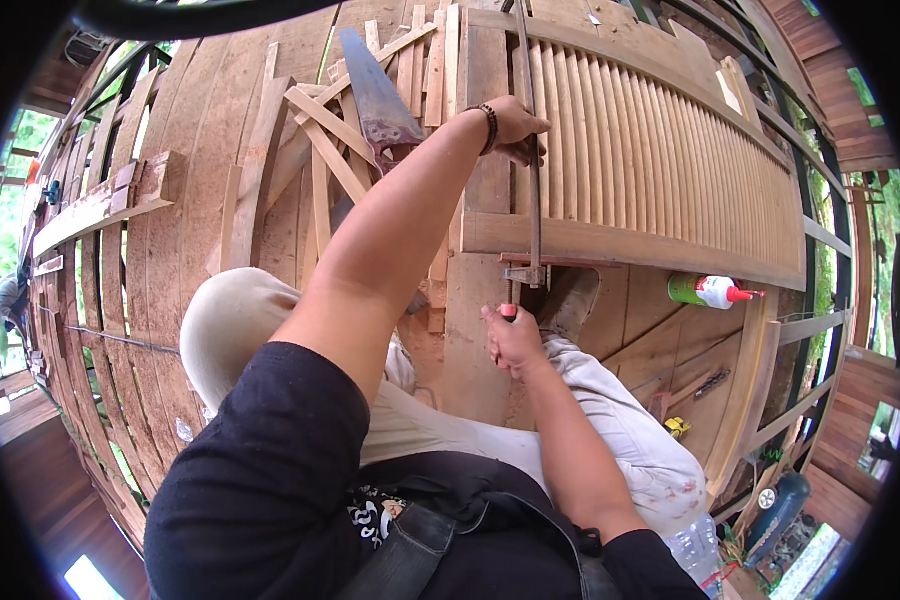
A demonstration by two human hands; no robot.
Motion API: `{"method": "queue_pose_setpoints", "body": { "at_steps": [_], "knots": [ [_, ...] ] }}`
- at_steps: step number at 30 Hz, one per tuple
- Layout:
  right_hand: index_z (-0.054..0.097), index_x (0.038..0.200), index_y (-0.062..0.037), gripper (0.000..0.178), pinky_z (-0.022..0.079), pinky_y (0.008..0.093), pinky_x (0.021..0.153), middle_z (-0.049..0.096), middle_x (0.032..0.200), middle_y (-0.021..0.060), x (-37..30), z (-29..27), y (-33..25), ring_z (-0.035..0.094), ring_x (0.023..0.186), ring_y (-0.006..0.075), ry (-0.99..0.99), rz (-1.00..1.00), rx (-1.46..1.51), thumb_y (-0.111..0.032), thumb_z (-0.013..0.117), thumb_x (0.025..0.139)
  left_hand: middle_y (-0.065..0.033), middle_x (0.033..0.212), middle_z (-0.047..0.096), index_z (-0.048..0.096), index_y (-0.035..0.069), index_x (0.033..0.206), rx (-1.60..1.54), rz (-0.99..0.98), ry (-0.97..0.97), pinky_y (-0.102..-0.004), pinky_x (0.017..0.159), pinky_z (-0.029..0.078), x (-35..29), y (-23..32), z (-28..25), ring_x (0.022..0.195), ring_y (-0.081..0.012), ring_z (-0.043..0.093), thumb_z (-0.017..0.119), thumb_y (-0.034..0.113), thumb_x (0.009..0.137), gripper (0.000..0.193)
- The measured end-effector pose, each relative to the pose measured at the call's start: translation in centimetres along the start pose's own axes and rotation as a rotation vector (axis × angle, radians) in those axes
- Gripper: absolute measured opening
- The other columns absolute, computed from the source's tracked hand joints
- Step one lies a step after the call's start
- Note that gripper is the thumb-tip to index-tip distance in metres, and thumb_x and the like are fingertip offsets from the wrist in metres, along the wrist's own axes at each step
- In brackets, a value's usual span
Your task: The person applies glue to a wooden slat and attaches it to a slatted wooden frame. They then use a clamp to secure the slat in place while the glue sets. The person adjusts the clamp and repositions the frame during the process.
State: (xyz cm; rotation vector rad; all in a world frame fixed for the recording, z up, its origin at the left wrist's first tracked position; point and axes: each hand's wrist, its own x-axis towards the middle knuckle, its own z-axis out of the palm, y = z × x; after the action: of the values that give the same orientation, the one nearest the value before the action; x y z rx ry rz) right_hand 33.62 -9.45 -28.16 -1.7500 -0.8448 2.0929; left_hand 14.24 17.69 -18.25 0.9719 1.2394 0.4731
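Observation:
A long bar clamp (536, 215) lies across the end of a louvered wooden panel (660, 150), its jaw against the panel's near rail. Around the clamp's handle, just below the jaw, the fingers of my right hand (516, 345) are closed. My left hand (510, 128), a dark bracelet at its wrist, reaches farther up and has its fingers bent around the clamp's bar; part of this grip is hidden. Thin slats fill the panel in a close row between its rails.
A handsaw (380, 100) lies on loose wood strips (335, 150) to the left. Right of my leg are a green and white glue bottle (710, 292) with a red tip and a drill bit (710, 383). Farther left lies a board (110, 208) on slatted planks.

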Motion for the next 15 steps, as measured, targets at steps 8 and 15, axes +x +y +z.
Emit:
{"method": "queue_pose_setpoints", "body": {
  "at_steps": [8, 15],
  "knots": [
    [0.056, 0.107, -0.0002, 0.041, 0.053, 0.0424, 0.062, 0.068, 0.079, 0.0189, -0.4, 1.9, 0.9, 0.068, 0.07, 0.033, 0.463, -0.287, -0.554, -0.034, 0.073, 0.091, -0.0145, 0.103, 0.074, 0.065, -0.005, 0.113, -0.036, 0.014, 0.27, -0.0343, 0.069, 0.064, 2.5, -1.6, -2.3, 0.083, -0.0232, 0.075, 0.066, 0.043, 0.096, 0.052],
    [0.056, 0.106, -0.0012, 0.038, 0.054, 0.0443, 0.067, 0.068, 0.079, 0.0218, 1.7, 0.6, 2.1, 0.068, 0.073, 0.0389, 0.408, -0.289, -0.573, -0.033, 0.072, 0.092, -0.0166, 0.109, 0.072, 0.067, -0.004, 0.124, 0.272, -0.173, 0.547, -0.0369, 0.066, 0.058, 4.9, -7.5, -6.6, 0.079, -0.0242, 0.07, 0.074, 0.059, 0.083, 0.076]
  ]
}}
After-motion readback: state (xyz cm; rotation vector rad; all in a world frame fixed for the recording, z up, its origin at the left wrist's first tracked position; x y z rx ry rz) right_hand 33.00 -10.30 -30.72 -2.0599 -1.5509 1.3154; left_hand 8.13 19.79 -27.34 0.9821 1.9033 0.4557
